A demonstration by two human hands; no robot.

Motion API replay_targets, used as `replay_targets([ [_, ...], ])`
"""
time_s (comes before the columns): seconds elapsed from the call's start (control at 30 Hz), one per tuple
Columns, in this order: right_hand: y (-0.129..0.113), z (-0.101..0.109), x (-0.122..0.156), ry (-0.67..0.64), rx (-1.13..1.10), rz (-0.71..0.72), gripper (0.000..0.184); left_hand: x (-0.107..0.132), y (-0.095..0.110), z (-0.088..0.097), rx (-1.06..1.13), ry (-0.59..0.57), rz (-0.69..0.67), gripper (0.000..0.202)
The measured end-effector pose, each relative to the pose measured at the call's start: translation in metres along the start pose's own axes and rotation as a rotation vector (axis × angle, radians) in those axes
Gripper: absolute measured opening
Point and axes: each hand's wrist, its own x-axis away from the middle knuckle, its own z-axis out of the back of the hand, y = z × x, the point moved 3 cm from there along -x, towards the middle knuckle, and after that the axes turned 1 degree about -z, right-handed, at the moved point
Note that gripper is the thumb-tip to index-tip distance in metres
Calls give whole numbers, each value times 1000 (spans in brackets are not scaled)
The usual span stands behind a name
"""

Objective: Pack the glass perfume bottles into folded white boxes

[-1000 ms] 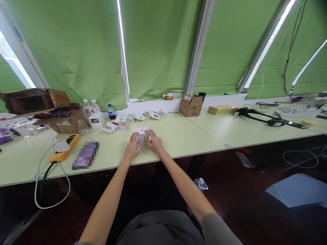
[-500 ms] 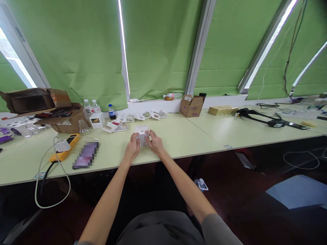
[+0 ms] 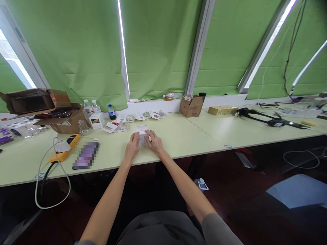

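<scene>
A small white box (image 3: 142, 133) with its lid flap raised sits on the pale green table (image 3: 178, 136) in front of me. My left hand (image 3: 131, 149) grips the box's left side with curled fingers. My right hand (image 3: 155, 143) holds its right side, the thumb and fingers pressed on the front. Both hands rest near the table's front edge. What lies inside the box is hidden by my fingers.
Left of my hands lie a dark phone (image 3: 85, 155), a yellow device (image 3: 65, 146) and a white cable (image 3: 51, 180). Open cardboard boxes (image 3: 61, 119), bottles (image 3: 111, 112) and small white packages (image 3: 120, 123) stand behind. A brown box (image 3: 191, 105) and black tools (image 3: 265, 119) lie to the right.
Both hands stay on the white box; the fingers have shifted slightly along its front. The box has barely moved.
</scene>
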Motion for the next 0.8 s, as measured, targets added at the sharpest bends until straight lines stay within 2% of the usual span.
replay_targets([
  [0.27, 2, -3, 0, 30, 103, 38, 38, 0, -1, 0, -63, 7, 0, 42],
  [0.5, 1, -1, 0, 29, 95, 44, 36, 0, 0, 0, -47, 16, -9, 43],
  [0.8, -1, 0, 0, 21, 123, 49, 42, -1, -1, -1, -24, 31, -38, 43],
])
